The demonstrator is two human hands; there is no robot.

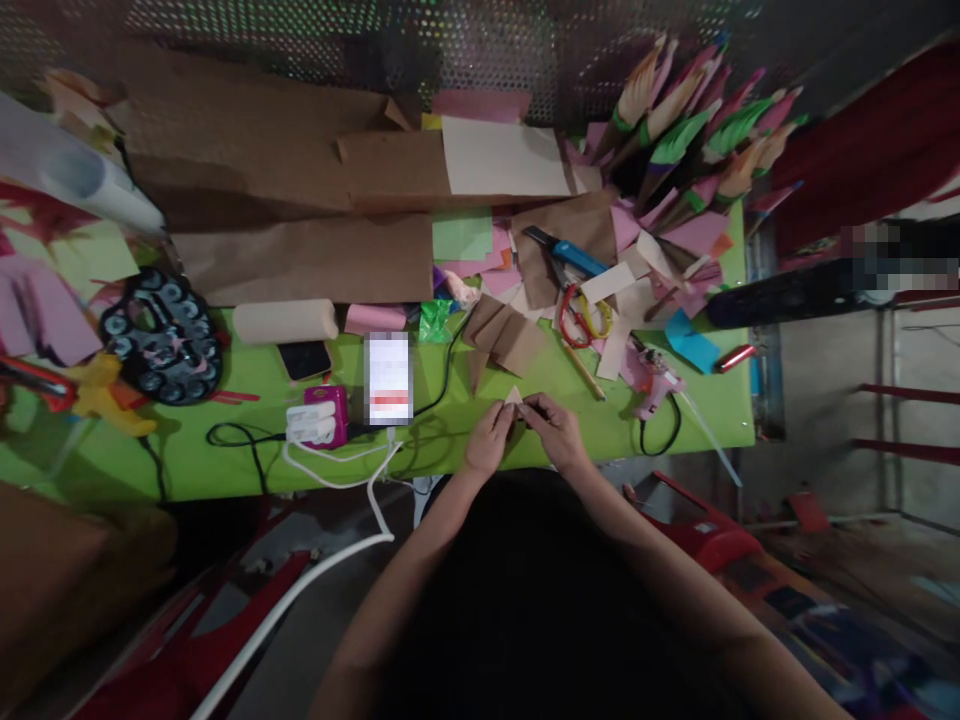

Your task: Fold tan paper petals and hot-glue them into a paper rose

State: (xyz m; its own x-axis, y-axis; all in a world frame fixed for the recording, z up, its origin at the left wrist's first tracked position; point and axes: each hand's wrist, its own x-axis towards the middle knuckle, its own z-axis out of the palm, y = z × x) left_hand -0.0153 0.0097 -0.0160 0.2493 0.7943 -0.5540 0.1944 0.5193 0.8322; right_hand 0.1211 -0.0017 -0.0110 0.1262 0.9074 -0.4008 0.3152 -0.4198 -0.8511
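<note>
Between my two hands, close to the table's front edge, is a small cream piece of paper (513, 396) with a pointed top. My left hand (489, 438) pinches it from the left, and the fingers of my right hand (551, 428) close on it from the right. Its lower part is hidden behind my fingers. Just beyond my hands lie folded brown paper pieces (506, 340). A pencil (584, 372) rests to the right of them, below red-and-yellow-handled scissors (576, 318) and a blue box cutter (574, 255).
A pink glue gun (660, 392) lies right, a yellow one (112, 395) far left. A lit phone (388, 378), chargers (311, 424) and white cables sit left of my hands. Brown paper sheets (300, 255) cover the back, with bundled paper cones (675, 150) at the back right.
</note>
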